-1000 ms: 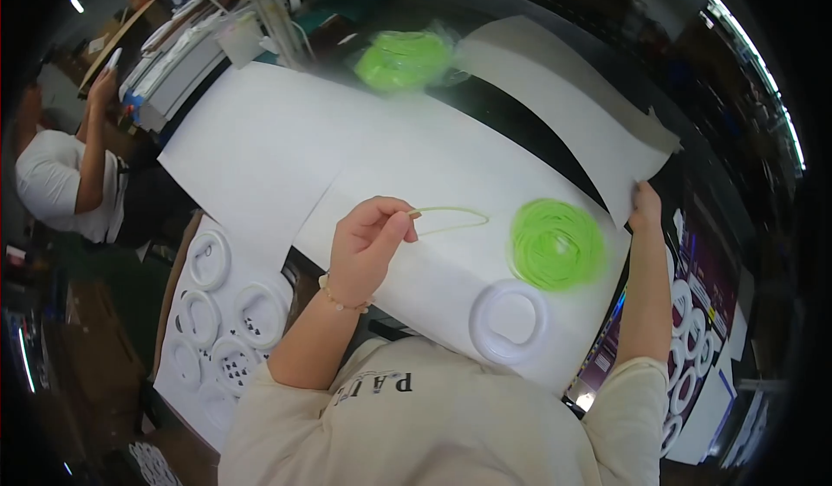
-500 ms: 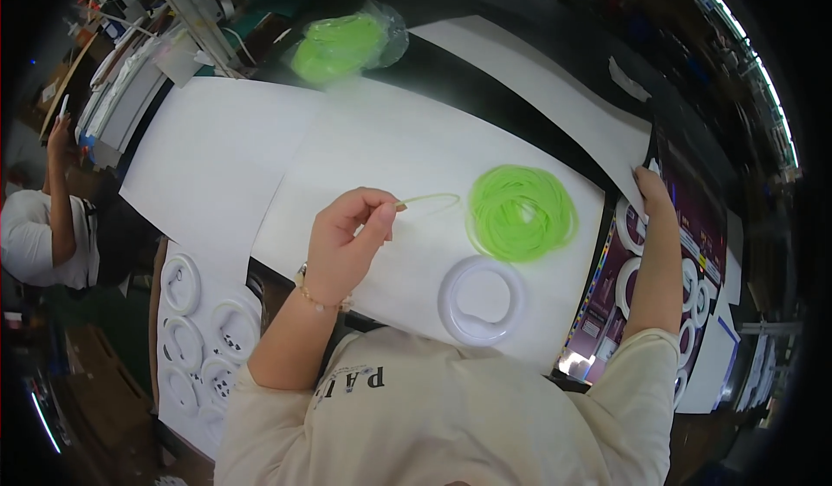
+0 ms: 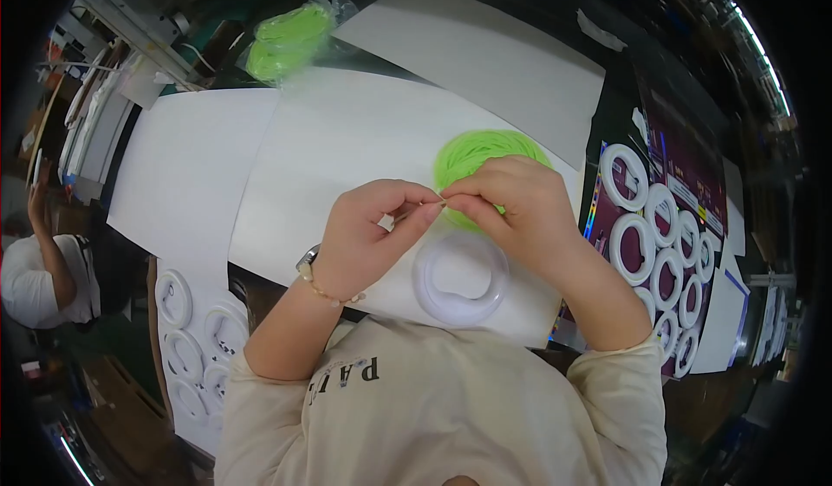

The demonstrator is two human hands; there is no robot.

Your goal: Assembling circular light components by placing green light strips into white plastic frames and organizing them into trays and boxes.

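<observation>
My left hand [image 3: 381, 224] and my right hand [image 3: 520, 207] meet over the white board, fingertips almost touching. Each is closed in a pinch on a thin green strand [image 3: 443, 201], of which only a short piece shows. Partly behind my right hand lies a coil of bright green strands [image 3: 459, 154]. Just below the fingertips, a white ring [image 3: 421, 280] with a flat rim and a round opening rests on the board, touched by neither hand.
White sheets [image 3: 186, 165] cover the table. A clear bag of green strands [image 3: 289, 42] lies at the back, beside a grey-white board [image 3: 485, 44]. Several white rings [image 3: 632, 249] lie on a dark printed sheet at right, others [image 3: 173, 300] at left. Another person [image 3: 43, 269] is at far left.
My right hand has come in from the right edge of the table to the strand in my left hand. The grey-white board at the back now lies flat, farther left.
</observation>
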